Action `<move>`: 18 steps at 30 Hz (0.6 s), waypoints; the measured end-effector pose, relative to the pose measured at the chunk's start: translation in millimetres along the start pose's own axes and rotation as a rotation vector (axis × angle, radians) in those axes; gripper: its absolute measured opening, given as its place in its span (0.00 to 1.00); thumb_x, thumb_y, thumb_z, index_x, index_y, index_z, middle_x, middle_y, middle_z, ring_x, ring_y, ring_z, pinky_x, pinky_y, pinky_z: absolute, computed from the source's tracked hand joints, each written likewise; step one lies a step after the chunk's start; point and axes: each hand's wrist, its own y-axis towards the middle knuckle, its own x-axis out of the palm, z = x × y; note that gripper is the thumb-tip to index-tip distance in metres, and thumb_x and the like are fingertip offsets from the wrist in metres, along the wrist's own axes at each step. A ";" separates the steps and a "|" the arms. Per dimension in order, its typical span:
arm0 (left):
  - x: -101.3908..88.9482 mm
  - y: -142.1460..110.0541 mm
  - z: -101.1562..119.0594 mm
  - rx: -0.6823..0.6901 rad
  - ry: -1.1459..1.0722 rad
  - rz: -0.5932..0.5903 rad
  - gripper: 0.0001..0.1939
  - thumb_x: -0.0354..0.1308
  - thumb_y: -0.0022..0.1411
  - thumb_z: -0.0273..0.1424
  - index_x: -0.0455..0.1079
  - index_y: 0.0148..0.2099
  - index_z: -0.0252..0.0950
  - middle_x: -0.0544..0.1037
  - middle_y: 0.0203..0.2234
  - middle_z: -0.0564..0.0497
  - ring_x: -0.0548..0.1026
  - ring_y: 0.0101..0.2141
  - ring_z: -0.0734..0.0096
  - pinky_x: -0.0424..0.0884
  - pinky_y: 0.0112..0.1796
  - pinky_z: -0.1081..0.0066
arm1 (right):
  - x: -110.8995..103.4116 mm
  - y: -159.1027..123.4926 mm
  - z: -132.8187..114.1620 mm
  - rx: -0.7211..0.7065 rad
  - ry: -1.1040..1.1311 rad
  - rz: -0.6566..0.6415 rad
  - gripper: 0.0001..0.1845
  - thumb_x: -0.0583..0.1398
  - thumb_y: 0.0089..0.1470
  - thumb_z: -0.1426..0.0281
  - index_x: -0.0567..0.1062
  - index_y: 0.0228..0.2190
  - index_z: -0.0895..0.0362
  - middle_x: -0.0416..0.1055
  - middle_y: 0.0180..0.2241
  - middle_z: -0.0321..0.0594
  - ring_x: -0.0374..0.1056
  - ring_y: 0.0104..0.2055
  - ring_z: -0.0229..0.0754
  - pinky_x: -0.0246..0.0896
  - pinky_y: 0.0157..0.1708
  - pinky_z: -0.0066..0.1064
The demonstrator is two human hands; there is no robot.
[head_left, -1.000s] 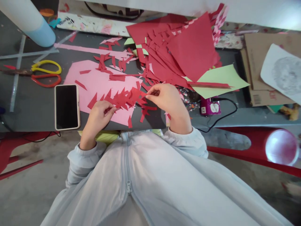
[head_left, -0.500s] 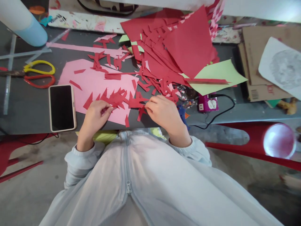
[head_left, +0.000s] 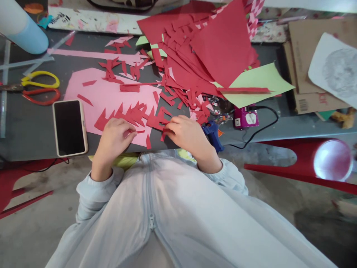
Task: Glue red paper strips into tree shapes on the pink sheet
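Observation:
My left hand (head_left: pixel 115 138) is closed in a pinch over the lower edge of a pink paper sheet (head_left: pixel 83 89). A thin red paper strip (head_left: pixel 141 131) sticks out from its fingertips. To the right, my right hand (head_left: pixel 186 136) has its fingertips pressed together on a red paper piece (head_left: pixel 164 134) at the sheet's right edge; the fingers partly hide it. Between the hands lies a jagged row of overlapping red paper pieces (head_left: pixel 134 114), with a wider red piece (head_left: pixel 154 121) at its right end.
Behind are piled red paper sheets (head_left: pixel 220 48) and a green sheet (head_left: pixel 259 87). Scissors (head_left: pixel 41 87) and a phone (head_left: pixel 70 127) lie left. A blue tool, perhaps a glue gun (head_left: pixel 213 134), a purple box (head_left: pixel 245 118) with a black cord, and cardboard (head_left: pixel 304 67) are right.
My left hand has shifted slightly right, and a thin red strip now shows at its fingertips. My right hand has moved a little left and down along the red pieces. The view has shifted slightly.

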 end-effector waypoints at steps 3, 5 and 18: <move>2.1 1.7 2.6 0.005 0.031 0.026 0.12 0.58 0.66 0.40 0.77 0.42 0.39 0.79 0.38 0.46 0.73 0.42 0.57 0.68 0.50 0.55 | -1.6 -2.7 4.9 -0.017 0.103 0.016 0.10 0.63 0.61 0.65 0.82 0.38 0.58 0.77 0.38 0.45 0.69 0.44 0.49 0.57 0.37 0.36; 5.8 3.2 5.4 0.029 0.046 0.035 0.13 0.56 0.67 0.41 0.77 0.45 0.39 0.78 0.40 0.46 0.72 0.44 0.57 0.68 0.50 0.55 | -1.9 -4.2 8.3 -0.007 0.142 0.038 0.11 0.63 0.61 0.63 0.82 0.38 0.57 0.77 0.38 0.44 0.70 0.44 0.48 0.57 0.38 0.36; 31.4 17.1 30.8 0.126 0.318 -0.012 0.19 0.49 0.72 0.34 0.73 0.59 0.38 0.76 0.46 0.38 0.70 0.51 0.48 0.67 0.47 0.52 | 6.9 1.6 0.8 0.103 0.033 -0.006 0.21 0.52 0.68 0.67 0.77 0.55 0.54 0.75 0.37 0.47 0.67 0.42 0.48 0.50 0.33 0.35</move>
